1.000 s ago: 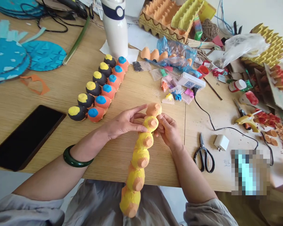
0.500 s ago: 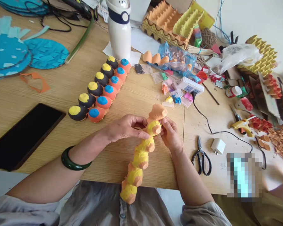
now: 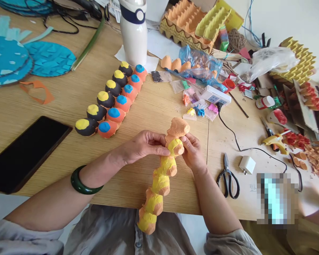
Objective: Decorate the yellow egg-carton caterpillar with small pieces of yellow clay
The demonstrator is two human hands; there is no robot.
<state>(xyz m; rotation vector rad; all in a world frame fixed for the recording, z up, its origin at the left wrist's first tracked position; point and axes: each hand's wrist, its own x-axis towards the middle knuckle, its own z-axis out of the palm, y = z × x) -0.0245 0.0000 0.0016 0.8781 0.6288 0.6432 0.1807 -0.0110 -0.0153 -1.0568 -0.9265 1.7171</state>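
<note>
An orange egg-carton strip (image 3: pixel 161 182), its bumps partly covered in yellow clay, slants from mid-table down over the table's front edge. The bump at its far end is bare orange. My left hand (image 3: pixel 149 146), with a dark green bangle on its forearm, pinches the strip's left side near that end. On the opposite side my right hand (image 3: pixel 191 148) grips it beside the uppermost yellow bump; some of its fingertips are hidden behind the strip. Farther left lie a black strip with yellow tops (image 3: pixel 105 98) and an orange strip with blue tops (image 3: pixel 122 102).
A black phone (image 3: pixel 29 152) lies at the left and a white bottle (image 3: pixel 134 35) stands behind the strips. Scissors (image 3: pixel 228 177), a white adapter (image 3: pixel 247 164) and a power strip (image 3: pixel 215 95) are on the right. Part of another person shows at the lower right.
The lower end of the held strip has swung slightly to the right. Both hands keep their hold on it, almost in the same place.
</note>
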